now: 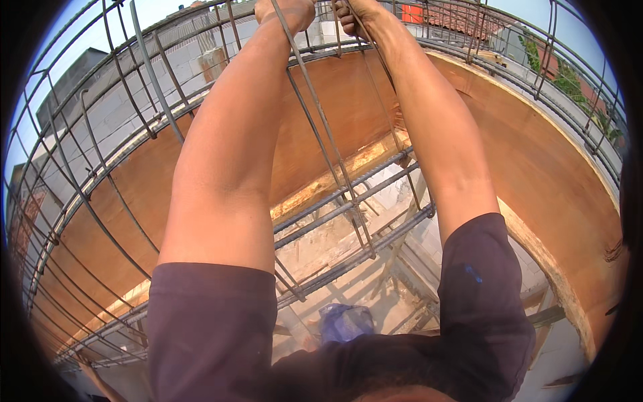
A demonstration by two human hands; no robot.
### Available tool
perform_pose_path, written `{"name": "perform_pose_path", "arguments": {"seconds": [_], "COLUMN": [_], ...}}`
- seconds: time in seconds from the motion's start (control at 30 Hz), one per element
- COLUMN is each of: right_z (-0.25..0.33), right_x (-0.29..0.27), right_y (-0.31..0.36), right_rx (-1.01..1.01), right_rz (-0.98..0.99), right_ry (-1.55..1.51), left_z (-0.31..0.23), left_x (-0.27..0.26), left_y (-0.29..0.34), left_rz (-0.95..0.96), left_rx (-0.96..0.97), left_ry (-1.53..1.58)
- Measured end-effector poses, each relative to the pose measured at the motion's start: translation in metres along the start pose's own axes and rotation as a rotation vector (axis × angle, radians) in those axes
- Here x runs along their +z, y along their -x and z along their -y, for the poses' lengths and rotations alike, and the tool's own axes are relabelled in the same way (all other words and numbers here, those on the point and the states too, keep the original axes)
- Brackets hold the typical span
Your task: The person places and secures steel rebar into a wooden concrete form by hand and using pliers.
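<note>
Right hand (358, 15), one of two at upper edge: fingers curled on one thin steel rod. Left hand (291, 12) cropped, grip cannot be told. At least two slim rods (309, 82) slope down between, past smooth orange-brown panel (529, 127), to three thicker bars (315, 222), ribbed. One crumpled blue bundle (345, 323) below.

And right now there's no lettering, label, number or sign to be read anywhere in view.

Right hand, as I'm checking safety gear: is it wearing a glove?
No, the right hand shows bare skin on its fingers.
</note>
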State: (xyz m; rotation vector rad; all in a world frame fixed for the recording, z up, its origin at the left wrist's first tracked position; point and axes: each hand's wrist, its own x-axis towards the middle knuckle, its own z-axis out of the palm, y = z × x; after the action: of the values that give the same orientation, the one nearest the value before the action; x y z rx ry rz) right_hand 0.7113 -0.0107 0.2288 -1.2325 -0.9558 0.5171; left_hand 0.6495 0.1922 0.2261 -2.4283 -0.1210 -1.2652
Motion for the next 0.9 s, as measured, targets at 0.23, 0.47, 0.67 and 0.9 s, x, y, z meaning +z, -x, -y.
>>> {"name": "perform_pose_path", "arguments": {"seconds": [0.23,0.47,0.67,0.9], "right_z": [-0.015,-0.016,-0.014,-0.024], "right_x": [0.046,0.020,0.009,0.012], "right_y": [0.043,0.035,0.025,0.016], "right_rx": [-0.254,-0.253,-0.352,-0.205], "right_rz": [-0.503,-0.442,-0.687,-0.261], "right_ry": [0.435,0.290,0.607,0.105], "left_z": [-0.001,-0.026,-0.020,-0.035], "left_x": [-0.016,-0.015,-0.023,-0.025], "left_y": [0.003,-0.016,-0.017,-0.011], "left_rz": [0.140,0.139,0.104,0.167], "left_rx": [-0.019,-0.017,-0.024,0.054], "left_ry": [-0.052,-0.034,-0.063,-0.091]}}
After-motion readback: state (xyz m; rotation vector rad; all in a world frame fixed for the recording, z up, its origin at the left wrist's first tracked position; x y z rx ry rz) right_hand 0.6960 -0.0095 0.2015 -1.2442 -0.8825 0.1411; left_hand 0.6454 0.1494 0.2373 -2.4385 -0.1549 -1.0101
